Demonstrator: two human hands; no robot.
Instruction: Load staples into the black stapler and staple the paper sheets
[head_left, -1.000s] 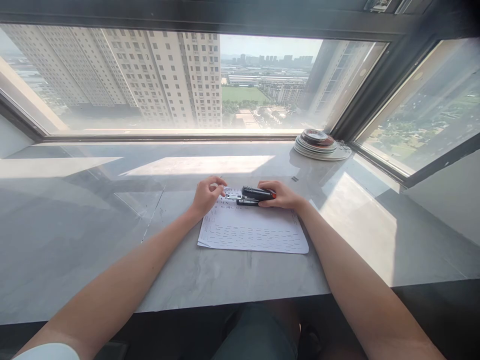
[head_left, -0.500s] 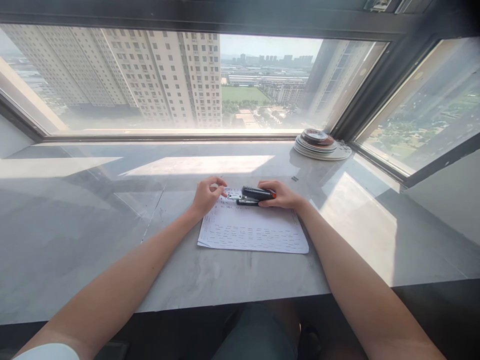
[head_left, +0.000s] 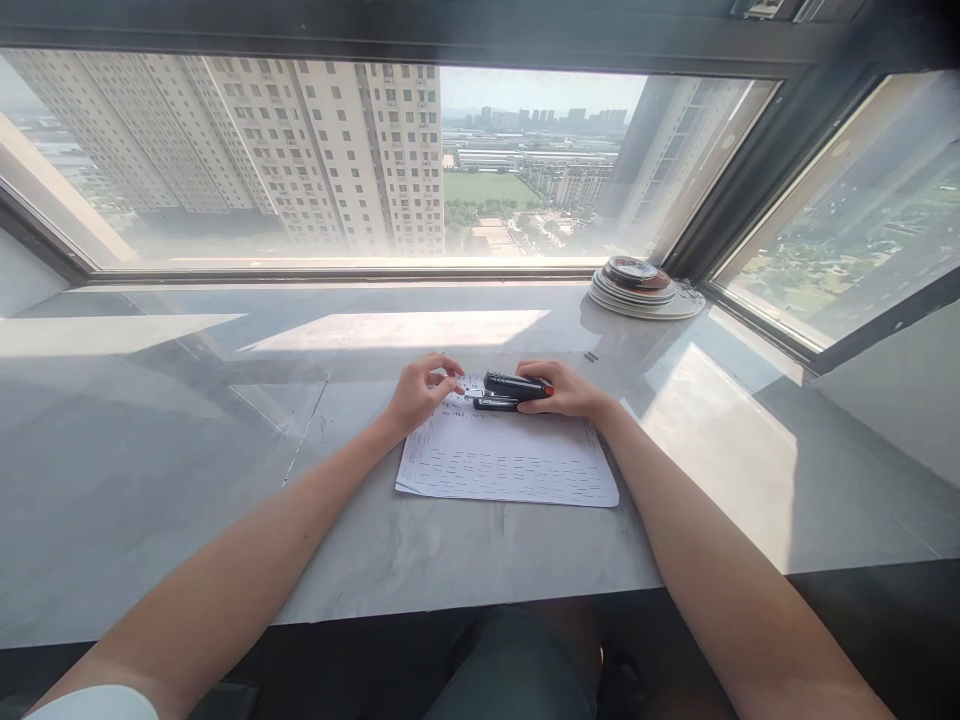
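A black stapler with a red patch lies over the sheets of paper in front of me. My right hand is wrapped round its right end. At the left end a short metal tray sticks out from the body. My left hand has its fingers bent, with thumb and fingertips at the outer end of that tray. Whether they pinch it or only press on it is hard to see. Dark printed lines cover the top sheet, and the stapler and both hands hide its upper part.
Two small dark strips, seemingly staples, lie on the grey marbled ledge beyond my right hand. A stack of plates stands in the back right corner by the window frame. The ledge's front edge runs above my legs.
The left fingers have moved slightly right, toward the stapler's body. The metal tray sticks out less than before. My right hand and the paper have stayed in place.
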